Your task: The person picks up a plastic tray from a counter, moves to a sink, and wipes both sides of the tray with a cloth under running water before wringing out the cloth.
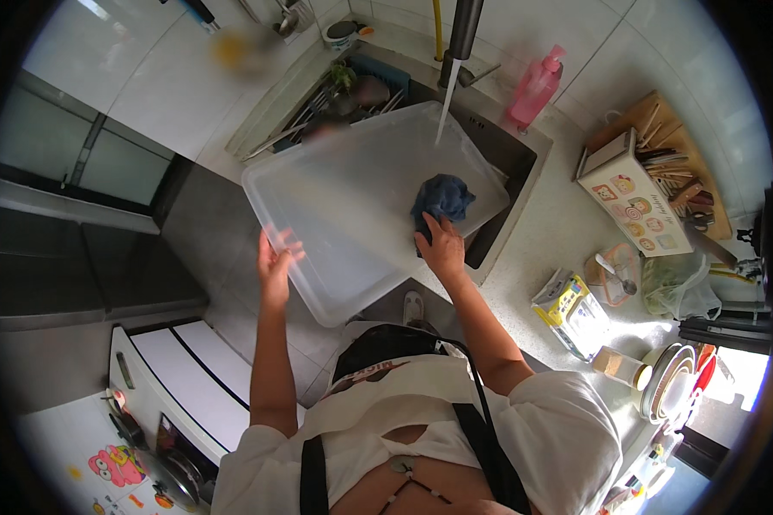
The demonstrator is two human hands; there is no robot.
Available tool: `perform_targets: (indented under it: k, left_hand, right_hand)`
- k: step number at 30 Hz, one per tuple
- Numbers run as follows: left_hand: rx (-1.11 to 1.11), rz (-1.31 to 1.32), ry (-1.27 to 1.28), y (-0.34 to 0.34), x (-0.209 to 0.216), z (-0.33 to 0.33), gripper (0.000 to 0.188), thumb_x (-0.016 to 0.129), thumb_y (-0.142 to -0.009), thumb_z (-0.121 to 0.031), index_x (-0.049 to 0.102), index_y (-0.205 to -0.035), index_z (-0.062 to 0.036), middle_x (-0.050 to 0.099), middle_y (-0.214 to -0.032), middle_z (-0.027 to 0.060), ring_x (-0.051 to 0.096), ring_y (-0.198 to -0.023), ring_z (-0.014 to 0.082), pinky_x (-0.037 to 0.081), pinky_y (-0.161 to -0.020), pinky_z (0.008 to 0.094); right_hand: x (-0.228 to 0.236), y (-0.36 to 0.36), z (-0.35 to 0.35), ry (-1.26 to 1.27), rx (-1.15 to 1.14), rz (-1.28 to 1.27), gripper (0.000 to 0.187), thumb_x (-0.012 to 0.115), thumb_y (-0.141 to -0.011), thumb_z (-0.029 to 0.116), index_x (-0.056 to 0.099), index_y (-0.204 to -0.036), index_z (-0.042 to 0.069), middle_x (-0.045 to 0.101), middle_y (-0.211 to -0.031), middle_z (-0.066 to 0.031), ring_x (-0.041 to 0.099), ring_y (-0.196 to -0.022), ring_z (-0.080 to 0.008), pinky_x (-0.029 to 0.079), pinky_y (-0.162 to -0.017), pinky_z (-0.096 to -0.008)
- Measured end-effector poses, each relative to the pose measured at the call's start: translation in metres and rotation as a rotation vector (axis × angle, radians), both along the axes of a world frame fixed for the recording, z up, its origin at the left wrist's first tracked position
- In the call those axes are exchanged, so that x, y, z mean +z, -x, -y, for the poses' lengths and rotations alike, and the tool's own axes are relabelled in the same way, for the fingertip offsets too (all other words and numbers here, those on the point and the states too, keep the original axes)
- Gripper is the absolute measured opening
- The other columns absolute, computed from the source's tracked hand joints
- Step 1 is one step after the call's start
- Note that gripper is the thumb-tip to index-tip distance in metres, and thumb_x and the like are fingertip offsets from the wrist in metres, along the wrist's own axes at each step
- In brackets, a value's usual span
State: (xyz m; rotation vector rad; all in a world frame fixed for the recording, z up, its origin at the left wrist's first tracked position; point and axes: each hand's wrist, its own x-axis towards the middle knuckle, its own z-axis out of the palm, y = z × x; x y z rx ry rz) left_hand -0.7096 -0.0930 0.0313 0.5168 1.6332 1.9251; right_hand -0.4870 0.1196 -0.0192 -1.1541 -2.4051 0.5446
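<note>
Head view: nearest, the left hand (276, 257) curls over the near rim of the clear plastic bin (352, 197), which lies tilted across the sink (515, 159). At the bin's right side, the right hand (442, 247) presses a blue cloth (442, 197) flat. Beyond, the tap (459, 39) runs; a wet rim could slip, I judge, dropping the bin.

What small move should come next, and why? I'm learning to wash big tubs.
Probably slide the cloth up under the water stream: the right hand presses it just below where water hits the tub, while the left hand steadies the rim.
</note>
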Motion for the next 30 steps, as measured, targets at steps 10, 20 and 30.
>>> perform_targets:
  k: [10, 20, 30]
  left_hand:
    - [-0.068, 0.165, 0.217, 0.118, -0.063, -0.030, 0.053, 0.046, -0.079, 0.002, 0.030, -0.128, -0.0114, 0.046, -0.117, 0.0116, 0.053, -0.093, 0.0202, 0.047, -0.075, 0.0353]
    - [0.095, -0.752, 0.595, 0.141, -0.067, -0.075, 0.038, 0.049, -0.082, -0.009, 0.041, -0.118, 0.0002, 0.049, -0.099, 0.0182, 0.051, -0.088, 0.0332, 0.041, -0.076, 0.0391]
    - [0.110, -0.954, 0.537, 0.143, -0.069, -0.079, 0.049, 0.052, -0.075, 0.001, 0.035, -0.121, 0.0045, 0.045, -0.105, 0.0217, 0.047, -0.093, 0.0358, 0.040, -0.079, 0.0393]
  right_hand:
    - [0.007, 0.041, 0.021, 0.142, -0.023, 0.029, 0.043, 0.059, -0.071, 0.022, 0.051, -0.112, 0.014, 0.051, -0.111, -0.0162, 0.054, -0.089, -0.0355, 0.043, -0.077, -0.0426]
    - [-0.021, 0.109, -0.003, 0.064, -0.198, -0.165, 0.055, 0.053, -0.058, 0.004, 0.050, -0.113, 0.011, 0.054, -0.098, -0.0186, 0.049, -0.094, -0.0364, 0.040, -0.082, -0.0419]
    - [0.025, 0.215, 0.058, -0.038, 0.328, 0.093, 0.055, 0.056, -0.067, 0.011, 0.045, -0.120, 0.019, 0.037, -0.129, -0.0093, 0.046, -0.102, -0.0283, 0.041, -0.084, -0.0360]
